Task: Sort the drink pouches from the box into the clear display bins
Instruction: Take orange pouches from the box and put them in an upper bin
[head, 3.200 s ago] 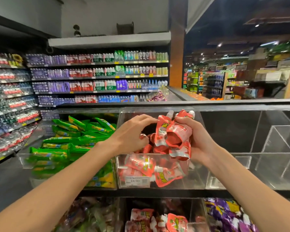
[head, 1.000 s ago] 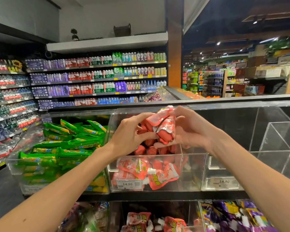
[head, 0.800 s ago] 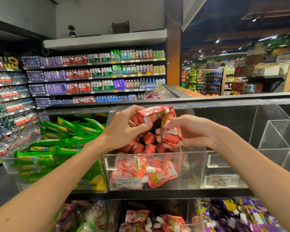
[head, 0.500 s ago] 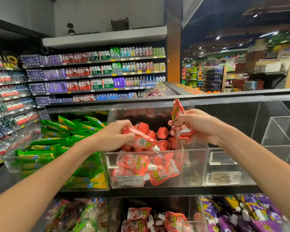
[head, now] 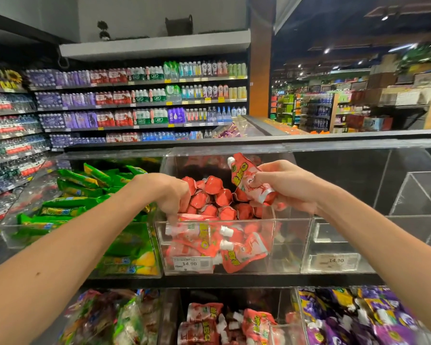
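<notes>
1. Red drink pouches (head: 215, 197) are heaped in the middle clear bin (head: 289, 245), which stands on the upper display shelf. Those at the back show their rounded bottoms, and several at the front lie flat against the clear front wall with white spouts showing.
2. The right hand (head: 288, 186) is raised over the right rear part of that bin. Its fingers (head: 264, 171) are clamped round 1 upright pouch (head: 246, 179), held above the heap with its white cap pointing up and to the left.
3. The left hand (head: 168, 192) reaches down at the front left corner of the same bin, knuckles up. Its fingers (head: 172, 216) are bent downward and closed on the end of 1 flat pouch (head: 197, 217), which lies along the top edge of the front wall.
4. A price label (head: 189, 263) reading 14.90 sits low on the left of the middle bin's front.
5. Just beside it on the left, the left bin (head: 10, 235) holds green pouches (head: 85, 192) piled to about its rim.
6. Just beside the middle bin on the right, the right bin (head: 314, 247) carries its own label (head: 336, 260) with 14.90.
7. On the shelf below, 3 more bins are partly in view. They hold lower red pouches (head: 209, 322) under the middle bin, purple pouches (head: 358, 317) to the right, and blurred mixed packets (head: 105, 319) to the left.
8. Across the aisle, long store shelves (head: 139, 100) carry rows of bottles in purple, red, green and clear packs.
</notes>
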